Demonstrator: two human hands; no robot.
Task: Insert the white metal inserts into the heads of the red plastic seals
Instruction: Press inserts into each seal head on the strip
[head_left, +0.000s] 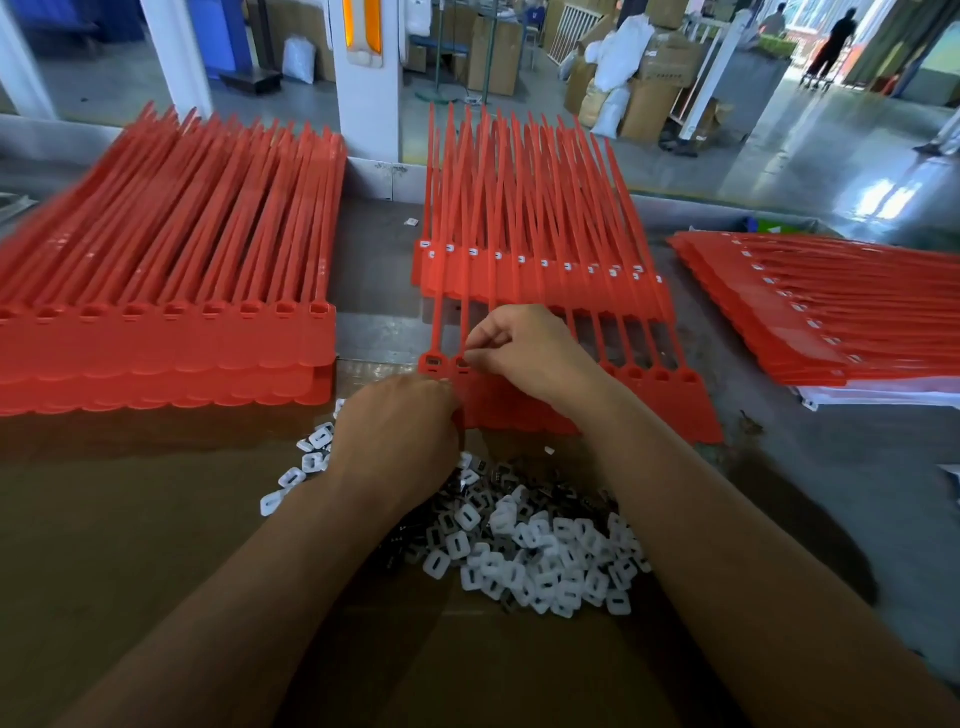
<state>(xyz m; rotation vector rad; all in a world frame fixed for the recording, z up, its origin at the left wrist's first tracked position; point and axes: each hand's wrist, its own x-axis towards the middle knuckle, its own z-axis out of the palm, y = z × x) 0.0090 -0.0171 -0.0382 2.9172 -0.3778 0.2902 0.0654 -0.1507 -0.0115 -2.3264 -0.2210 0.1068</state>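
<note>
**Hands Met at the Second Seal Head**

A row of red seals (670, 410) lay mid-worktop (130, 519). The right hand (524, 348) pinched thumb and forefinger together at the row's second head from the left; whether an insert sat between them could not be told. The left hand (400, 431), fingers curled, gripped the row's near edge and covered part of the pile of white inserts (545, 551). The right wrist hid the middle heads. An unfilled stack (166, 322) stood left; a rear stack (540, 260) and a right stack (831, 312) showed white in their heads.
</note>
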